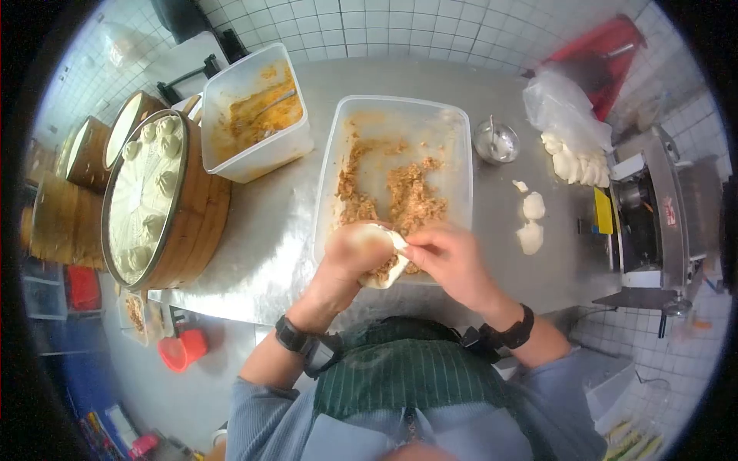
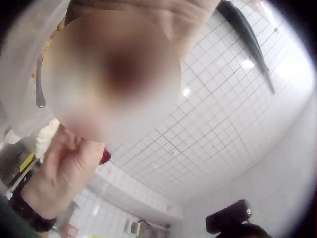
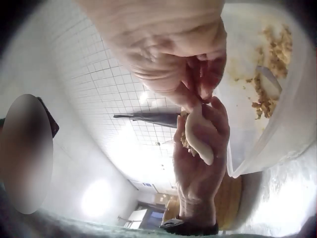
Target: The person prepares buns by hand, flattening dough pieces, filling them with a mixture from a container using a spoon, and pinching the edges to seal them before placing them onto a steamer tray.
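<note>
The left hand [image 1: 355,250] cups a dough wrapper [image 1: 390,270] loaded with crumbly orange-brown filling, its fingers curled round the underside. The right hand [image 1: 450,257] meets it from 3 o'clock, with thumb and fingers [image 3: 200,79] pinching the wrapper's upper edge closed. In the right wrist view the pale rim of the wrapper stands up between the two hands, with filling showing beneath it. The wrapper is held in the air over the near rim of a clear plastic tray [image 1: 460,165], which lies directly at 12 o'clock from the hands and carries scattered clumps of the same filling. At 11 o'clock stands a deeper plastic tub [image 1: 261,157] of filling with a spoon [image 1: 275,102] resting in it. At 9 o'clock, close to the table [image 1: 269,238] edge, is a round bamboo steamer [image 1: 201,223] lined with white cloth, with shaped buns [image 1: 165,183] set around its rim. More steamers stack beyond it. At 2 o'clock is a small metal bowl [image 1: 496,142], and just beside the tray at 3 o'clock lie a few loose dough pieces [image 1: 532,206]. Further out at 2 o'clock a heap of dough [image 1: 578,165] spills from under a plastic bag [image 1: 565,107], next to a metal machine [image 1: 653,215]. Below the table at 8 o'clock sits a red cup [image 1: 183,349].
</note>
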A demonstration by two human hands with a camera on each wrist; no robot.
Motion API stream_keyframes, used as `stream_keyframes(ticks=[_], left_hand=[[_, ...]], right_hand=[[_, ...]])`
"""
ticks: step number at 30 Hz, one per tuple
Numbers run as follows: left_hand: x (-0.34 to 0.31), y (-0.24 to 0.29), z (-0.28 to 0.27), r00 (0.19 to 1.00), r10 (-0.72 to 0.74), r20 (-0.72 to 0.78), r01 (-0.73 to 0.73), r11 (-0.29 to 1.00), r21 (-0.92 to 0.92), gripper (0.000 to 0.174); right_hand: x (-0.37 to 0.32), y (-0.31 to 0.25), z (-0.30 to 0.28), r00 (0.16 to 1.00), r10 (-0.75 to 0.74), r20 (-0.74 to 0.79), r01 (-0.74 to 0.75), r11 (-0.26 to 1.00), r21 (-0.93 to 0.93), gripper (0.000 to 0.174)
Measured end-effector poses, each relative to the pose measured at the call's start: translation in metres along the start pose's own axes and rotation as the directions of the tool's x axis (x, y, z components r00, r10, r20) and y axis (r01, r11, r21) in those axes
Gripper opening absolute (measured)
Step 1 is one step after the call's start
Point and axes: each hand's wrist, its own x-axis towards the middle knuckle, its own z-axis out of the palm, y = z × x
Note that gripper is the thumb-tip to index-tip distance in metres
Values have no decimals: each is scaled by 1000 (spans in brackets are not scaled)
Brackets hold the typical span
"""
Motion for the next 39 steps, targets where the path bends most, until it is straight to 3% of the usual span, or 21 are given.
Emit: stream_keyframes(ticks=[2, 3, 5, 9, 11, 15, 17, 19, 21, 22, 23, 24, 25, 30, 32, 33, 35, 37, 39], left_hand=[[0, -4, -3, 999, -29, -19, 31, 992, 125, 31], [-1, -3, -3, 998, -58, 5, 57, 988, 142, 33], [-3, -4, 0, 998, -57, -3, 57, 986, 154, 33], [-5, -1, 9, 999, 17, -49, -3, 965, 261, 34], [-4, 0, 6, 999, -32, -6, 32, 941, 336, 34], [0, -2, 2, 991, -117, 62, 77, 887, 455, 36], [0, 0, 3, 992, -110, 66, 60, 852, 520, 38], [-1, 3, 3, 992, -107, 71, 46, 812, 581, 41], [-3, 11, -1, 969, -186, 163, 80, 860, 504, 45], [-5, 16, 0, 969, -187, 164, 81, 860, 504, 45], [-7, 22, 2, 962, -243, 122, 212, 952, 219, 46], [-8, 25, 3, 947, -306, 99, 315, 945, -92, 48], [-7, 21, -4, 934, -338, 119, 349, 932, -98, 49], [-9, 2, -2, 973, -228, 40, 228, 974, 8, 43], [-10, -5, -5, 986, -166, 29, 147, 930, 336, 41], [-12, 0, 0, 982, -183, 46, 150, 905, 398, 40], [-12, 2, 0, 981, -183, 60, 139, 889, 436, 41], [-11, 5, 1, 981, -177, 82, 117, 872, 476, 41], [-14, 9, -2, 985, -81, 153, 3, 892, 452, 43]], right_hand=[[0, -9, -2, 983, -184, -11, 182, 978, -103, 21], [0, -8, 0, 983, -186, -8, 184, 978, -101, 21], [4, -3, 6, 987, -19, -157, 38, 993, 115, 15], [2, 5, 0, 1000, -7, 19, 6, 999, 54, 17], [-1, 10, -2, 995, -1, 98, -1, 1000, 17, 20], [1, 6, 1, 997, -56, 59, 51, 996, 77, 19], [5, 5, 10, 999, 36, -29, -31, 986, 163, 14], [4, 9, 6, 1000, -10, 27, 7, 995, 101, 15], [2, 14, 1, 995, -52, 85, 49, 998, 41, 16], [2, 16, 0, 998, -18, 63, 9, 990, 138, 16], [2, 17, -2, 999, 18, 44, -28, 972, 233, 17], [2, 17, -3, 999, 18, 44, -28, 972, 232, 17], [3, 17, -3, 998, 55, 36, -62, 966, 251, 18], [7, 4, 1, 998, 61, 25, -64, 981, 183, 20], [6, 4, -4, 981, -131, 146, 143, 987, -75, 25], [7, 4, -1, 980, -131, 150, 143, 987, -74, 25], [6, 3, 5, 991, 96, 91, -111, 978, 177, 24], [7, 13, 7, 993, 66, 94, -80, 985, 153, 23], [6, 15, 6, 993, 48, 106, -64, 986, 152, 21]])
